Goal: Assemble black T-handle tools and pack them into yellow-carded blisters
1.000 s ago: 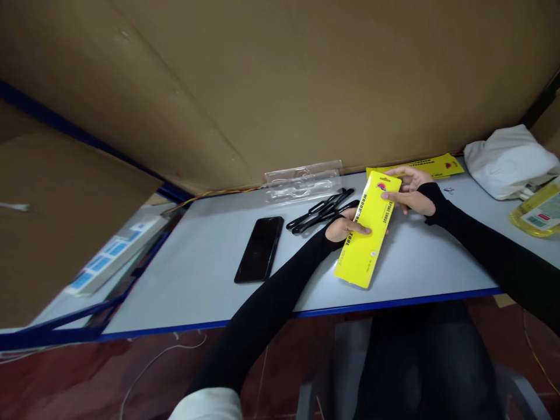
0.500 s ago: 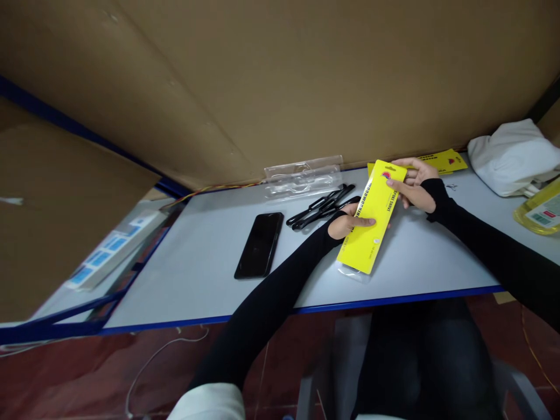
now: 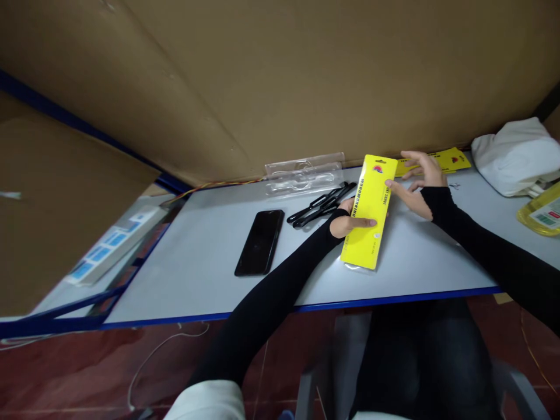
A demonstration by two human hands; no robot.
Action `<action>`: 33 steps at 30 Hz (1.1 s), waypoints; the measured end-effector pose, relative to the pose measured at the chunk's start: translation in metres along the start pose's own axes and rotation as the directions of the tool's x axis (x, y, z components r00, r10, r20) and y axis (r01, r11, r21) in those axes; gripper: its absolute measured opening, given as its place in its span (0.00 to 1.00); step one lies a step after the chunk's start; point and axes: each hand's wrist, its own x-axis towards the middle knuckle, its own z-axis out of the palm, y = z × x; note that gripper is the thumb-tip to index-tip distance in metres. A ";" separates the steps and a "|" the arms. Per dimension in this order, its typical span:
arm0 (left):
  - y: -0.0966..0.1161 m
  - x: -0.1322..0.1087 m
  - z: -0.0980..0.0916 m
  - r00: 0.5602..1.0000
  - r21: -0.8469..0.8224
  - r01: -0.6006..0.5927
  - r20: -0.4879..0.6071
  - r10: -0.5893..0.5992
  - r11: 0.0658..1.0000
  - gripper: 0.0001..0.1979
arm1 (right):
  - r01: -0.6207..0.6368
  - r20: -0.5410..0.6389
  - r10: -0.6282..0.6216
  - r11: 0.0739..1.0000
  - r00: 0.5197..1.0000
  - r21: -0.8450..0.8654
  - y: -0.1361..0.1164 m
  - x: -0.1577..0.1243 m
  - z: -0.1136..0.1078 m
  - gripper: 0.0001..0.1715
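Note:
A yellow printed packaging card (image 3: 367, 204) with a hang hole at its top is held up over the table, slightly tilted. My left hand (image 3: 347, 224) grips its lower left part, thumb across the front and fingers behind. A strip of clear plastic shows under the card's bottom edge; what lies behind the card is hidden. My right hand (image 3: 419, 179) is at the upper right edge, its thumb at the card's edge and its fingers spread apart. Just left of the card lie several black metal spokeshaves (image 3: 321, 204), partly covered by my left hand.
Clear plastic blister shells (image 3: 304, 175) lean near the back board. More yellow cards (image 3: 452, 159) lie behind my right hand. A black phone (image 3: 259, 242) rests on the table, a white cloth bundle (image 3: 516, 157) and a yellow bottle (image 3: 542, 213) at right. A power strip (image 3: 116, 245) is at far left.
The card has turned more upright and shifted slightly left at its top. My right hand's fingers have come out from behind it and spread. My left hand keeps its hold.

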 end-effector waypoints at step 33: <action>0.001 0.007 -0.018 0.870 -0.029 -0.276 -0.431 0.237 0.961 0.41 | 0.573 0.259 -0.576 0.814 0.775 0.096 -0.026 -0.038 0.013 0.06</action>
